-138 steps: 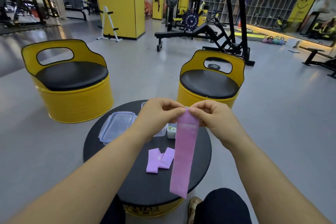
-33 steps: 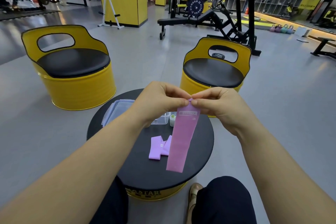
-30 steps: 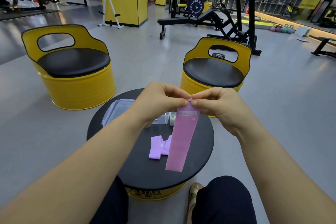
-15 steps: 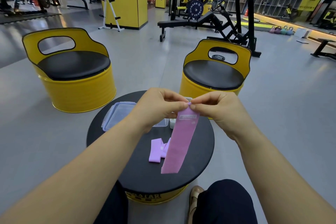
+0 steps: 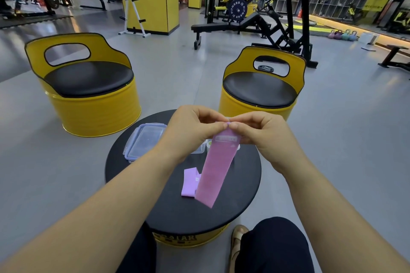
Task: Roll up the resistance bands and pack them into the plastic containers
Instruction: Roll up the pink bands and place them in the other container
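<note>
A pink resistance band [image 5: 214, 173] hangs down over the round black table [image 5: 168, 213]. My left hand [image 5: 190, 131] and my right hand [image 5: 264, 135] pinch its top end together, thumbs and forefingers meeting above the white label, with a small roll between the fingertips. A lilac band [image 5: 189, 182] lies folded flat on the table, partly behind the hanging one. A clear plastic lid with a bluish rim [image 5: 144, 143] rests at the table's back left. A clear container [image 5: 198, 150] stands behind my hands, mostly hidden.
A small white and green object [image 5: 209, 145] sits beside the container. Two yellow barrel seats [image 5: 88, 86] [image 5: 259, 88] stand beyond the table. My knee [image 5: 273, 244] and a shoe [image 5: 237, 239] are at the table's near right edge. Gym machines fill the background.
The hanging part of the pink band has grown shorter as its top end is rolled between my fingertips. Both hands stay above the table's far side.
</note>
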